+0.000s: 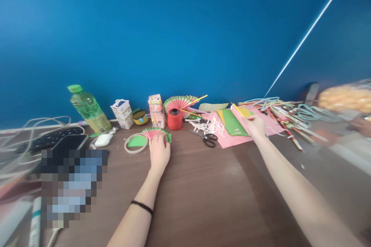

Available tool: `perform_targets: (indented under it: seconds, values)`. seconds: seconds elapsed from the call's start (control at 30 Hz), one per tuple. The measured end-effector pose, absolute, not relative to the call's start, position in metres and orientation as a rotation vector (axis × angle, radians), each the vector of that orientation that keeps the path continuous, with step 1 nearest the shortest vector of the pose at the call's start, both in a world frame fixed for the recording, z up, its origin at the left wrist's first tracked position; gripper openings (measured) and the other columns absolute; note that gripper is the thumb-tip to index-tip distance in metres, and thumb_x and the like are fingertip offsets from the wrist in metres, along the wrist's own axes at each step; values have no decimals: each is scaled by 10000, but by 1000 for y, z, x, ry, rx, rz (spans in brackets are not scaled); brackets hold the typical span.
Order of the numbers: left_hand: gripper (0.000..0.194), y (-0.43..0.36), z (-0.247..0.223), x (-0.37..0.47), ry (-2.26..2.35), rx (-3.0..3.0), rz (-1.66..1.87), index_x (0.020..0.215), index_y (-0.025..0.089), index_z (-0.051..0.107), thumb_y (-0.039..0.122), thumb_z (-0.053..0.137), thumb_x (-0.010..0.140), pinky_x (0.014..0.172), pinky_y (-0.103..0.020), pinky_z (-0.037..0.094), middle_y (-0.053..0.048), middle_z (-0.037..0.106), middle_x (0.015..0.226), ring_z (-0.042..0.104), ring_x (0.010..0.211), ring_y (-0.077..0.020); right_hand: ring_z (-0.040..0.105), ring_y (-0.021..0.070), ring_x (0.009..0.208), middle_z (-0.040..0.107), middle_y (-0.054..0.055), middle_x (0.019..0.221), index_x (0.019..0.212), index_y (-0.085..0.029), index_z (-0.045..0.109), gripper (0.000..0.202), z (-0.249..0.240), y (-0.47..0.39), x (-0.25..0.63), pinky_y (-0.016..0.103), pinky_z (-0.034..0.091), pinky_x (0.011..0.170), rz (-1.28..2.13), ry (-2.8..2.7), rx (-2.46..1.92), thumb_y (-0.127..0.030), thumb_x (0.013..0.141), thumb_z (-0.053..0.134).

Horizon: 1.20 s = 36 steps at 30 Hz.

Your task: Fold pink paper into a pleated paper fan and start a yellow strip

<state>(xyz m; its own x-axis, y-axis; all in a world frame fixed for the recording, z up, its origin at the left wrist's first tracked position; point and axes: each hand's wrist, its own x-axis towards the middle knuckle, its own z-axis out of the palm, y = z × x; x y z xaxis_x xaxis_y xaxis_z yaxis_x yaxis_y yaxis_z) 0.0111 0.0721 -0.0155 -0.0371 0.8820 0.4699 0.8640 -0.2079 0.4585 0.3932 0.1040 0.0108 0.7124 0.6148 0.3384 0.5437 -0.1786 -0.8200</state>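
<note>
My left hand (160,153) is on a small pink-and-green pleated paper fan (148,133), its fingers curled over the fan's near edge. A roll of tape (125,145) lies just left of that hand, around part of a green piece of paper (136,141). My right hand (255,126) pinches the lifted edge of a pink paper sheet (238,112), with yellow paper (245,112) showing beside the fingers. Beneath it are green paper (233,123) and another pink sheet (224,142). Black-handled scissors (209,141) rest between my hands.
Along the blue wall stand a green-capped bottle (89,110), a white carton (121,114), a pink carton (157,111) and a red thread spool (174,120). Behind the spool is a larger pleated fan (178,103). White paper scraps (207,126) and a pile of strips (285,117) lie rightward.
</note>
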Motion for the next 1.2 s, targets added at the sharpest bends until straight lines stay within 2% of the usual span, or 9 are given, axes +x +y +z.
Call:
perform_targets:
  seconds: [0.17, 0.4, 0.5, 0.6, 0.7, 0.8, 1.0, 1.2]
  values:
    - [269, 73, -16, 11, 1958, 2151, 1106, 961, 152, 574, 122, 429, 735, 1037, -487, 297, -132, 634, 1076, 541, 1077, -273, 617, 212, 699, 651, 76, 721, 648, -176, 536, 203, 16, 108, 389, 318, 474, 648, 103, -850, -1832, -356, 613, 624]
    - [273, 73, -16, 11, 1958, 2131, 1128, 949, 162, 577, 113, 416, 733, 1040, -492, 290, -127, 639, 1068, 547, 1075, -264, 628, 261, 841, 676, 104, 782, 658, -175, 570, 76, 22, 99, 387, 377, 452, 810, 100, -941, -1842, -244, 657, 539]
    - [271, 73, -16, 11, 1962, 2125, 1141, 943, 169, 578, 117, 416, 732, 1029, -494, 301, -120, 643, 1057, 549, 1066, -266, 633, 267, 858, 682, 102, 781, 641, -175, 584, 59, 21, 97, 388, 392, 449, 832, 140, -957, -1845, -193, 634, 528]
    - [269, 73, -16, 11, 1960, 2117, 1148, 933, 172, 577, 116, 421, 721, 1026, -491, 309, -116, 645, 1041, 551, 1056, -266, 647, 250, 759, 671, 80, 705, 618, -172, 583, 51, 22, 98, 388, 378, 490, 747, 215, -922, -1843, -155, 571, 574]
    - [264, 72, -15, 11, 1953, 2119, 1139, 928, 167, 576, 116, 426, 717, 1017, -484, 327, -122, 644, 1026, 554, 1043, -266, 639, 227, 661, 657, 53, 641, 634, -168, 593, 127, 26, 99, 385, 343, 509, 620, 283, -885, -1805, -155, 518, 645]
    - [258, 72, -15, 10, 1935, 2133, 1150, 927, 163, 575, 121, 422, 724, 1002, -481, 346, -130, 641, 1033, 551, 1047, -270, 641, 219, 672, 663, 46, 651, 641, -170, 607, 152, 33, 99, 381, 323, 508, 607, 305, -866, -1741, -185, 511, 684]
    - [262, 74, -18, 10, 1946, 2127, 1160, 925, 176, 577, 125, 419, 722, 1002, -474, 347, -115, 646, 1025, 552, 1055, -266, 638, 224, 755, 656, 52, 718, 653, -173, 586, 116, 50, 107, 383, 361, 496, 744, 191, -834, -1581, -251, 599, 653]
    - [263, 76, -18, 11, 1939, 2092, 1189, 909, 175, 587, 121, 417, 716, 1010, -480, 335, -115, 651, 1035, 555, 1051, -265, 616, 200, 834, 649, 83, 860, 844, -170, 566, 177, 79, 81, 340, 351, 488, 792, -214, -1144, -1415, -326, 785, 507]
